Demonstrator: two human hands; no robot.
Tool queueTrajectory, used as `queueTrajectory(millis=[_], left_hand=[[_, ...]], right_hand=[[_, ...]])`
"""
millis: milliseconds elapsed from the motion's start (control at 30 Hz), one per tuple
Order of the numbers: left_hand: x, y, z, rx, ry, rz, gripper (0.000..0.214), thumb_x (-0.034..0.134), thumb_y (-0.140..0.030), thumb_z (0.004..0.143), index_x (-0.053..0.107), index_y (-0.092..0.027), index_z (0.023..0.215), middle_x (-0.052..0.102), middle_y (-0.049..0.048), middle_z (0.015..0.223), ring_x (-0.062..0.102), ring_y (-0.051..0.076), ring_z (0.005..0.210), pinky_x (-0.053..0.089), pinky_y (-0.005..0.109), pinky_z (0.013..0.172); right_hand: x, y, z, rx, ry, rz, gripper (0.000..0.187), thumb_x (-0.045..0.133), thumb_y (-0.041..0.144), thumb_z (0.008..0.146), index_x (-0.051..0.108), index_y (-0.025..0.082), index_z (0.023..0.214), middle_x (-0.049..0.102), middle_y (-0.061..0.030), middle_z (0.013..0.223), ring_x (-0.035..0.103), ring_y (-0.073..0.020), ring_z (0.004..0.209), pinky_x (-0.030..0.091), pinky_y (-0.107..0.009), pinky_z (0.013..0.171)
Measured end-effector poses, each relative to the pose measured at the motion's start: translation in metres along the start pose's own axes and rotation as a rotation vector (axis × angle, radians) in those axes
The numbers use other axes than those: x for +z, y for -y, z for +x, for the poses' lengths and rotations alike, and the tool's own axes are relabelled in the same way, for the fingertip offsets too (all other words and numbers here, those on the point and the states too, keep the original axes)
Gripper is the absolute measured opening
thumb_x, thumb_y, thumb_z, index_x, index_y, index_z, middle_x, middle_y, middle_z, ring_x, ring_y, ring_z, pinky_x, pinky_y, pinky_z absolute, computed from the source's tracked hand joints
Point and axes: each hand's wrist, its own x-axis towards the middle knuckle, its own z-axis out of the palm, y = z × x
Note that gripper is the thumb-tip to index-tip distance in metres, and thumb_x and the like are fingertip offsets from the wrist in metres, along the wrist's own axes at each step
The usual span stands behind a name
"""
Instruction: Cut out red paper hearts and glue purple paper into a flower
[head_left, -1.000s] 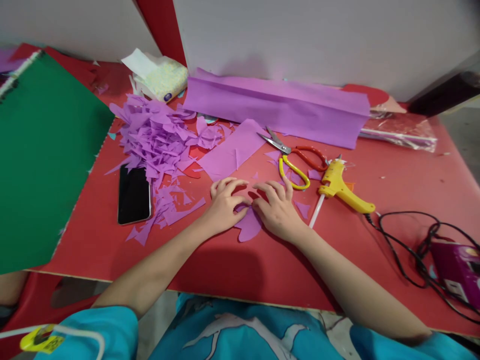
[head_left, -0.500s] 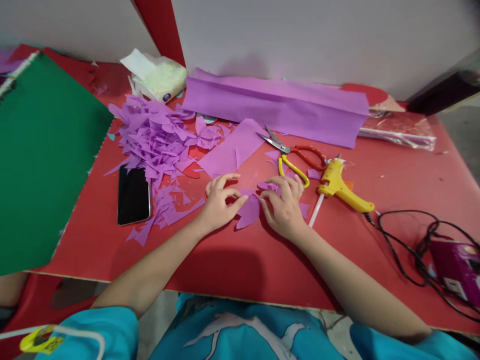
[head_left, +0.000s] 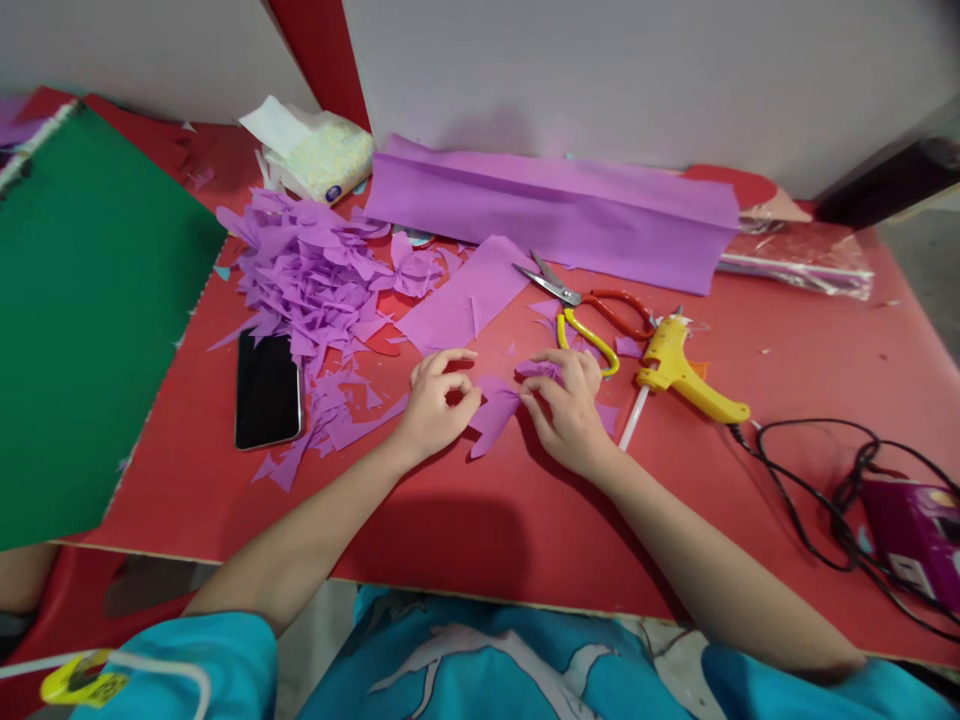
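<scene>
Between my hands is a small purple paper cutout, pinched narrow at its right end. My right hand grips that narrow end between thumb and index finger. With thumb and index finger together, my left hand pinches the cutout's left edge. Another small purple piece lies beneath my right fingers, partly hidden. Beyond my hands rest scissors with one red and one yellow handle, and a flat purple paper strip.
A yellow glue gun lies right of my hands, its black cord running toward a purple box. Purple scraps are heaped at left near a phone, tissues and a green board. Folded purple paper lies behind.
My left thumb and fingertips have shifted slightly left along the cutout, whose left part now looks more drawn out. My right hand stays at the pinched end.
</scene>
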Motion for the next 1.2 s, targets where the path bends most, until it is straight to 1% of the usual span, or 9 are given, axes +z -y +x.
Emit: queueTrajectory(millis=[67, 167, 200, 300, 367, 467, 800, 1000, 1200], left_hand=[[0.0, -0.002, -0.002, 0.005, -0.083, 0.048, 0.022, 0.053, -0.013, 0.073, 0.049, -0.017, 0.052, 0.057, 0.0049, 0.113, 0.05, 0.021, 0.108, 0.033, 0.045, 0.097], [0.001, -0.006, -0.006, 0.099, -0.19, 0.167, 0.013, 0.059, -0.02, 0.071, 0.057, -0.019, 0.058, 0.053, 0.005, 0.118, 0.045, 0.023, 0.112, 0.03, 0.046, 0.098], [0.002, -0.007, -0.008, 0.139, -0.179, 0.198, 0.01, 0.061, -0.024, 0.071, 0.06, -0.02, 0.062, 0.051, 0.0048, 0.12, 0.042, 0.024, 0.114, 0.029, 0.046, 0.098], [0.006, -0.007, -0.011, 0.222, -0.055, 0.257, 0.008, 0.064, -0.031, 0.07, 0.067, -0.024, 0.069, 0.047, 0.0037, 0.126, 0.038, 0.027, 0.118, 0.026, 0.049, 0.099], [0.009, -0.005, -0.012, 0.238, 0.007, 0.285, 0.007, 0.065, -0.031, 0.07, 0.068, -0.024, 0.071, 0.046, 0.0034, 0.128, 0.036, 0.028, 0.119, 0.024, 0.05, 0.099], [0.013, -0.003, -0.013, 0.232, 0.05, 0.3, 0.006, 0.065, -0.028, 0.07, 0.068, -0.023, 0.07, 0.046, 0.0038, 0.129, 0.035, 0.028, 0.12, 0.023, 0.051, 0.1], [0.016, -0.002, -0.013, 0.145, 0.037, 0.253, 0.005, 0.065, -0.025, 0.07, 0.067, -0.023, 0.066, 0.05, 0.003, 0.124, 0.038, 0.028, 0.118, 0.022, 0.052, 0.099], [0.017, -0.001, -0.013, 0.123, 0.021, 0.248, 0.007, 0.064, -0.026, 0.07, 0.067, -0.023, 0.065, 0.05, 0.0031, 0.124, 0.038, 0.028, 0.118, 0.02, 0.053, 0.1], [0.018, -0.001, -0.013, 0.12, 0.036, 0.248, 0.006, 0.064, -0.026, 0.071, 0.067, -0.023, 0.066, 0.051, 0.0033, 0.124, 0.037, 0.028, 0.118, 0.02, 0.052, 0.1]], right_hand=[[-0.001, 0.0, 0.0, -0.012, 0.023, -0.033, 0.011, 0.047, 0.019, 0.082, 0.057, 0.019, 0.079, 0.05, -0.0091, 0.111, 0.042, -0.0265, 0.106, 0.022, -0.054, 0.096], [-0.002, 0.002, 0.001, -0.064, 0.089, -0.098, 0.012, 0.048, 0.021, 0.083, 0.059, 0.019, 0.077, 0.051, -0.0085, 0.11, 0.04, -0.0264, 0.107, 0.018, -0.055, 0.099], [-0.002, 0.003, 0.001, -0.088, 0.106, -0.115, 0.014, 0.048, 0.021, 0.083, 0.06, 0.019, 0.077, 0.052, -0.0083, 0.109, 0.04, -0.0261, 0.107, 0.017, -0.055, 0.099], [0.0, 0.004, 0.001, -0.146, 0.13, -0.144, 0.015, 0.048, 0.022, 0.083, 0.061, 0.019, 0.075, 0.052, -0.0083, 0.109, 0.039, -0.0257, 0.107, 0.017, -0.054, 0.1], [0.001, 0.004, 0.001, -0.157, 0.139, -0.151, 0.016, 0.049, 0.022, 0.082, 0.062, 0.019, 0.075, 0.053, -0.0081, 0.109, 0.038, -0.0259, 0.107, 0.016, -0.054, 0.1], [0.003, 0.003, 0.0, -0.158, 0.153, -0.148, 0.015, 0.05, 0.02, 0.082, 0.063, 0.02, 0.075, 0.054, -0.0076, 0.109, 0.038, -0.0257, 0.108, 0.015, -0.055, 0.1], [0.009, 0.001, 0.0, -0.178, 0.142, -0.156, 0.016, 0.05, 0.02, 0.083, 0.065, 0.022, 0.077, 0.053, -0.0073, 0.11, 0.038, -0.0247, 0.108, 0.013, -0.056, 0.101], [0.001, 0.002, 0.001, -0.177, 0.123, -0.119, 0.015, 0.05, 0.023, 0.082, 0.064, 0.021, 0.077, 0.05, -0.0079, 0.113, 0.039, -0.0252, 0.108, 0.016, -0.055, 0.101], [-0.002, 0.002, 0.0, -0.219, 0.151, -0.112, 0.014, 0.053, 0.023, 0.08, 0.065, 0.021, 0.075, 0.05, -0.0065, 0.117, 0.037, -0.0259, 0.11, 0.012, -0.055, 0.102]])
